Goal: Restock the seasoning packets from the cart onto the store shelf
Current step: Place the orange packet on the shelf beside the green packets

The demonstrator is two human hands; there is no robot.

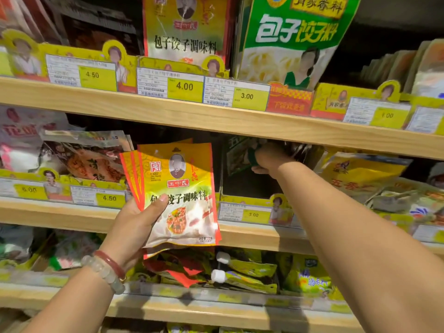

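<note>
Seasoning packets (177,195): you've got a small fanned stack in your left hand (134,227), thumb pinned across the front of the top one, fingers behind, held in front of the middle shelf (240,234). Right hand (269,159) is reaching deep into the dark slot under the upper shelf board (216,121), curled around dark-edged packets (295,152) back there; looks like a grip, though the fingers are mostly hidden. Judgement on handling: these are thin, light, floppy pouches with glossy film, so they'll slide against each other and sag if held by one corner. Pinch low-centre or along a side seam, keep the stack squared, feed them in upright. Matching product sits on the upper shelf above the 4.00 tag (185,86), so check the slot before loading. Cart isn't in view.
</note>
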